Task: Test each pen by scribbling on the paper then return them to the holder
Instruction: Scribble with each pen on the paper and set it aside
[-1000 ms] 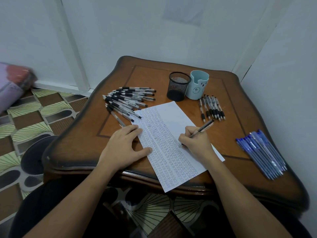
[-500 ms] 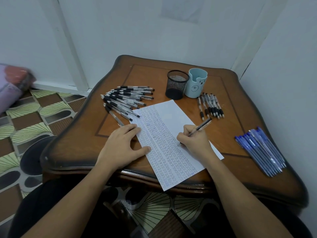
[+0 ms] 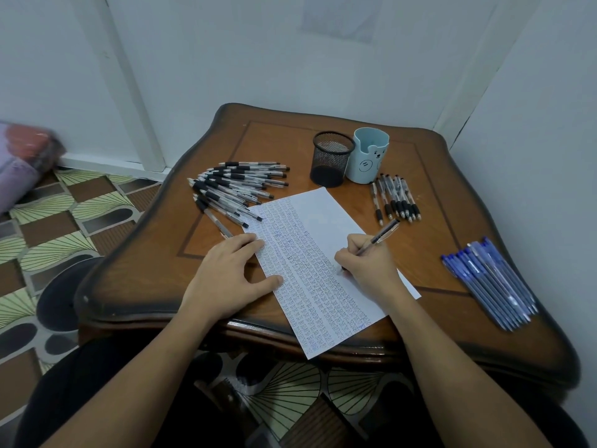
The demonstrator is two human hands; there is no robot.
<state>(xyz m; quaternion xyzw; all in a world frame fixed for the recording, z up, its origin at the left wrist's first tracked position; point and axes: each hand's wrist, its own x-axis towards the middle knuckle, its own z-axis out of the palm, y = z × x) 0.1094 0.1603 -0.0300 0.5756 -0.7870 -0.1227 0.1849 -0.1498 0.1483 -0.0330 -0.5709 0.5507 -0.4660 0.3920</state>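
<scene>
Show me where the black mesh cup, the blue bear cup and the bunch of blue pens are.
black mesh cup [image 3: 330, 161]: head view, on its mesh side wall.
blue bear cup [image 3: 368, 158]: head view, on its front wall, at the bear face.
blue pens [image 3: 488, 282]: head view, on the barrels mid-bunch.

Dark brown wooden table with a scalloped, moulded edge [image 3: 129, 286] under the grip of the right hand [image 3: 368, 270], with plain pale grey walls [image 3: 258, 59] meeting in a corner beyond and right of it, a white upright wall strip [image 3: 126, 92] far left, and a floor of green fan-patterned and brown tiles [image 3: 64, 215] left of and below it.
</scene>
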